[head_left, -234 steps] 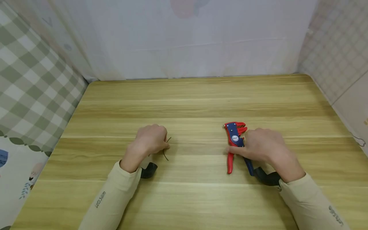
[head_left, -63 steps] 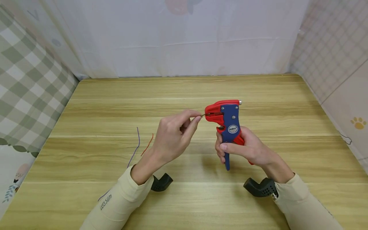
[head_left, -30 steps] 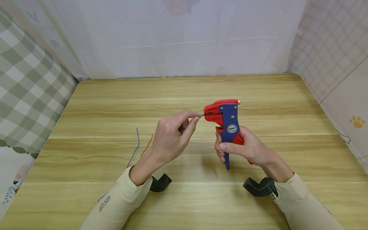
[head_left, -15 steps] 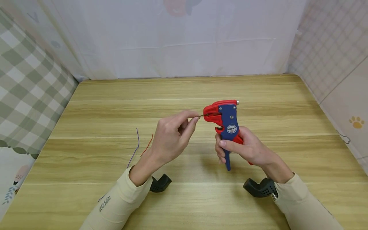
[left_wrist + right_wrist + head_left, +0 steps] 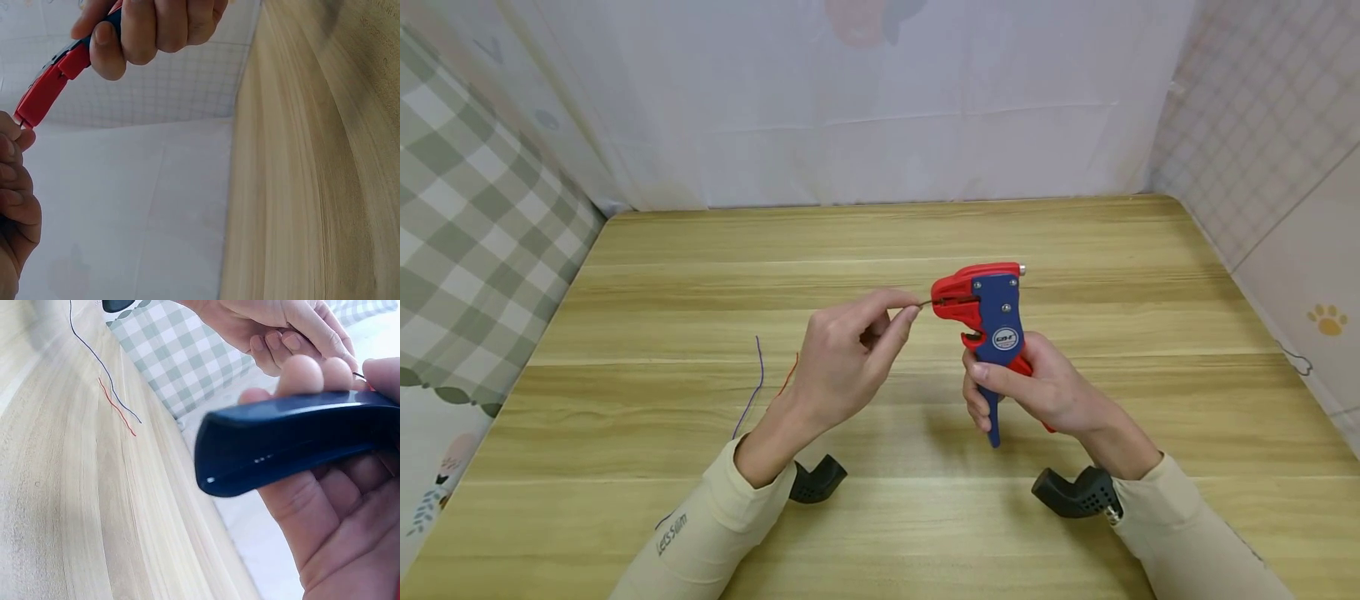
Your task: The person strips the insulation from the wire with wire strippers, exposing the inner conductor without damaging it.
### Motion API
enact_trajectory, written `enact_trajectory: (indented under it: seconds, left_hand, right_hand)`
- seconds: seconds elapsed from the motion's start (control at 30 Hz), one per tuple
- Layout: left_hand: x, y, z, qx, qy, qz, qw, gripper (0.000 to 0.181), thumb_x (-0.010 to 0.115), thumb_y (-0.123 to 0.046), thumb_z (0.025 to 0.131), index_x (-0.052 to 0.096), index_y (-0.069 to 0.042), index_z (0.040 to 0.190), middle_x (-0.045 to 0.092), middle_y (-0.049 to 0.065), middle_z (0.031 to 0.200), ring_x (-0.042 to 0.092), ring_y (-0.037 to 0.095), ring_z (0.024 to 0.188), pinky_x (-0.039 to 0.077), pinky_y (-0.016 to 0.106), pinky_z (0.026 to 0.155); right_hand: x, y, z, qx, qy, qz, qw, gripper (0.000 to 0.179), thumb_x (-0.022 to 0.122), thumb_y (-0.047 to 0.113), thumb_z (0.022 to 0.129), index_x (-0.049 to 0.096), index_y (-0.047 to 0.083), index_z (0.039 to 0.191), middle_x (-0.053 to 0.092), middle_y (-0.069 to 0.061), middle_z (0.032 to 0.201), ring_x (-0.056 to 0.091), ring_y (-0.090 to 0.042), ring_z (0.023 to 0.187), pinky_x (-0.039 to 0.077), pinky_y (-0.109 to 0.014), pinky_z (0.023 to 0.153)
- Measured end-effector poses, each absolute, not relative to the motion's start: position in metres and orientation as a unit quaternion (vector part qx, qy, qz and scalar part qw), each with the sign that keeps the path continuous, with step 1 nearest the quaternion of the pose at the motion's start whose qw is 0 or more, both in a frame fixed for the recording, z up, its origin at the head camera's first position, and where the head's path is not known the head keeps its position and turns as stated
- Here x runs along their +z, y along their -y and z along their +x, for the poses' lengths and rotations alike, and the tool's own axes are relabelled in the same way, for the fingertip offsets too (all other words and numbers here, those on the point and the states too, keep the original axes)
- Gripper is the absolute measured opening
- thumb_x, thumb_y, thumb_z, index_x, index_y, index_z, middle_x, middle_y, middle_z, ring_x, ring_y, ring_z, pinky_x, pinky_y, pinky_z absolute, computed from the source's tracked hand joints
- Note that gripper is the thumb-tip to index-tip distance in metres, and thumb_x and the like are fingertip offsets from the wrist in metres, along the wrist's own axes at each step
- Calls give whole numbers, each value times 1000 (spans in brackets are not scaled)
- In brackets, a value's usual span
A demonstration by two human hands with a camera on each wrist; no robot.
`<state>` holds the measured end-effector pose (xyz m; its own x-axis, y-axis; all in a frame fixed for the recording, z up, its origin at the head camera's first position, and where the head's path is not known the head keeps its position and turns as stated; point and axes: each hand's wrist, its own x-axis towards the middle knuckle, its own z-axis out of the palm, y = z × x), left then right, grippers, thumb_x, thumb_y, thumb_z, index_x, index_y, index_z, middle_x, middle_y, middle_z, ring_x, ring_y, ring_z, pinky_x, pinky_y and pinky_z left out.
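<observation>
My right hand (image 5: 1041,387) grips a red and blue wire stripper (image 5: 998,312) by its handles, held upright above the table with the nose pointing left. Between thumb and forefinger, my left hand (image 5: 853,354) pinches a short dark wire (image 5: 927,302), whose far end sits in the stripper's red mouth. How deep the wire goes in is hard to see. In the right wrist view the stripper's blue handle (image 5: 294,440) fills the middle, with fingers curled round it. The left wrist view shows the stripper's red nose (image 5: 47,94) touching or nearly touching the left fingertips.
A blue wire (image 5: 761,375) and a shorter red wire (image 5: 787,377) lie on the wooden table (image 5: 880,242), partly hidden by the left forearm. Black wrist camera mounts (image 5: 817,481) stick out below both wrists. White cloth (image 5: 880,150) hangs behind the table.
Earlier the stripper lay on the table under my right hand; it has been lifted and turned nose-left. My left hand has brought the dark wire to its mouth. Over the last second almost nothing moves.
</observation>
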<state>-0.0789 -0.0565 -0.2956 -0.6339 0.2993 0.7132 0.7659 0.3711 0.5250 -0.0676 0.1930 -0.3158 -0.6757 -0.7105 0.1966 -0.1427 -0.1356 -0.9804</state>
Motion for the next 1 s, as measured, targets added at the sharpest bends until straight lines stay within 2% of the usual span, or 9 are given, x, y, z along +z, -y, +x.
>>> enact_trajectory:
  seconds: [0.17,0.47,1.0]
  left_hand:
    - [-293,58,-79,-453,784,-337,257,9,71,-1,97,78,1,103,50,-1,57,41,7,50,34,21,48]
    - [-290,59,-78,-461,782,-333,255,7,74,-2,96,79,2,98,53,1,56,44,7,49,37,20,49]
    - [-290,60,-77,-459,783,-330,261,7,73,-2,96,79,1,98,51,0,55,42,7,50,34,20,49]
  right_hand:
    - [-315,-191,-66,-677,-628,-327,202,13,42,-3,108,54,1,105,60,-13,73,65,-26,62,58,-40,61]
    - [-319,-187,-68,-702,-587,-361,177,16,40,-6,108,54,1,102,58,-11,71,62,-24,57,57,-39,57]
    - [-323,-180,-63,-710,-592,-349,153,15,42,-3,109,52,0,98,57,-11,70,62,-24,55,57,-39,56]
